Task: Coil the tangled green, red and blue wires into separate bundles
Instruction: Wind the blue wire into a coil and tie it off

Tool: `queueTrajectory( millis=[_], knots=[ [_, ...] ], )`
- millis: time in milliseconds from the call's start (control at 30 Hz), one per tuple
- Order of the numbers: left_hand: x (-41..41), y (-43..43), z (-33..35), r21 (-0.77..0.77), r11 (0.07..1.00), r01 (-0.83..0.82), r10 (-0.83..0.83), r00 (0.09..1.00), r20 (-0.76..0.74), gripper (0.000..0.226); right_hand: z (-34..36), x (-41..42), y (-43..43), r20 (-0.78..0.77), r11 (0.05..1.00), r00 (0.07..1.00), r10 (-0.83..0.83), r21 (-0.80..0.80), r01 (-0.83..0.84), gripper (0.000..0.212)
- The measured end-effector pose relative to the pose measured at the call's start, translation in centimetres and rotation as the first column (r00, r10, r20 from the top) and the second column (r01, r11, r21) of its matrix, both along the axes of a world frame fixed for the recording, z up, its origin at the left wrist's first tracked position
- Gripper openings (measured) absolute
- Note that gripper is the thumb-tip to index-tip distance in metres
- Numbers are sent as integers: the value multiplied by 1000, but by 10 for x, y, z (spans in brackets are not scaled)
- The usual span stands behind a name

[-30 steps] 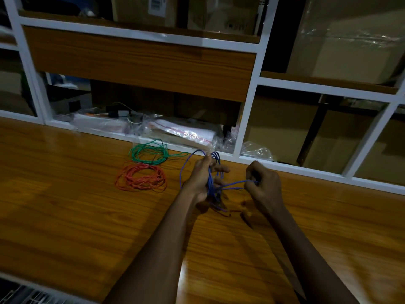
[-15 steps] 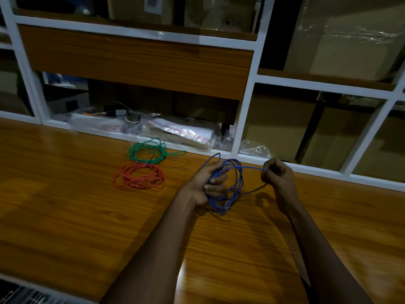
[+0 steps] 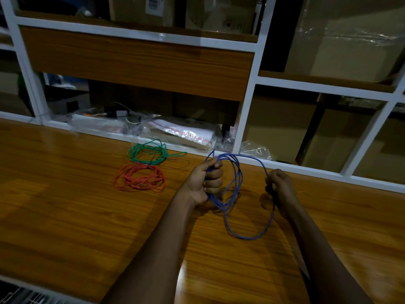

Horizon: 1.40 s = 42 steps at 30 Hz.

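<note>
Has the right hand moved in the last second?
Yes. The right hand has shifted rightward, away from the unmoved red bundle, drawing the blue wire out.

Open tabletop (image 3: 65,216) at left, green coil (image 3: 147,151) and red coil (image 3: 142,179) ahead, shelf frame (image 3: 245,110) behind

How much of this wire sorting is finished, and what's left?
Done: the green coil and red coil lie bundled on the table. In hand: the left hand grips several loops of blue wire, and the right hand holds its loose strand. Left: winding in that slack loop and setting the bundle down.
</note>
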<state>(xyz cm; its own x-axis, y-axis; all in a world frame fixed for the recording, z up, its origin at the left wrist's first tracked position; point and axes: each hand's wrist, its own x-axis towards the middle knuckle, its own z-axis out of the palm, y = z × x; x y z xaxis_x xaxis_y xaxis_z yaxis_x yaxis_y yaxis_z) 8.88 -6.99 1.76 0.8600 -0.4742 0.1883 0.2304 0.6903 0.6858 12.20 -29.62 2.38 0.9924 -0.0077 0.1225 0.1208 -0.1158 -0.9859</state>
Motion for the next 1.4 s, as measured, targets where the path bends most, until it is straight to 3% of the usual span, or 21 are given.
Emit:
queueTrajectory(
  millis=[100, 200, 367, 467, 600, 700, 933, 1033, 1100, 1233, 1400],
  knots=[
    [0, 1, -1, -54, 997, -48, 47, 999, -17, 34, -10, 2, -2, 76, 991, 992, -102, -84, 108, 11],
    [1, 3, -1, -110, 985, -134, 130, 990, -48, 36, -15, 3, -1, 163, 956, 968, -190, -196, 220, 28],
    [4, 6, -3, -199, 944, -264, 242, 962, -126, 45, -18, 6, -4, 91, 977, 984, -154, -137, 166, 4],
    [5, 6, -2, -250, 911, -329, 296, 942, -161, 46, -21, 3, -1, 154, 951, 985, -79, -286, 121, 13],
    [7, 9, -3, -327, 879, -348, 296, 934, -199, 52, -26, 9, 3, 220, 830, 973, 69, -554, 66, 33],
    [9, 12, -4, -368, 869, -330, 271, 941, -202, 55, -31, 10, 3, 221, 622, 960, 173, -780, 67, 41],
    [10, 15, -6, -403, 856, -323, 257, 943, -211, 54, -20, 3, -3, 306, 408, 887, 347, -900, 151, 31],
    [10, 18, -6, -426, 840, -335, 258, 939, -229, 53, -13, -2, 0, 248, 308, 877, 413, -944, 122, 43],
    [10, 20, -5, -442, 831, -337, 251, 937, -242, 55, -13, -3, 4, 247, 278, 866, 434, -951, 132, 45],
    [11, 22, -6, -469, 807, -360, 263, 929, -262, 57, -19, -3, 13, 350, 328, 809, 473, -922, 208, 23],
    [12, 25, -6, -481, 788, -386, 285, 920, -270, 59, -15, -7, 18, 262, 242, 795, 548, -959, 150, 23]
  ],
)
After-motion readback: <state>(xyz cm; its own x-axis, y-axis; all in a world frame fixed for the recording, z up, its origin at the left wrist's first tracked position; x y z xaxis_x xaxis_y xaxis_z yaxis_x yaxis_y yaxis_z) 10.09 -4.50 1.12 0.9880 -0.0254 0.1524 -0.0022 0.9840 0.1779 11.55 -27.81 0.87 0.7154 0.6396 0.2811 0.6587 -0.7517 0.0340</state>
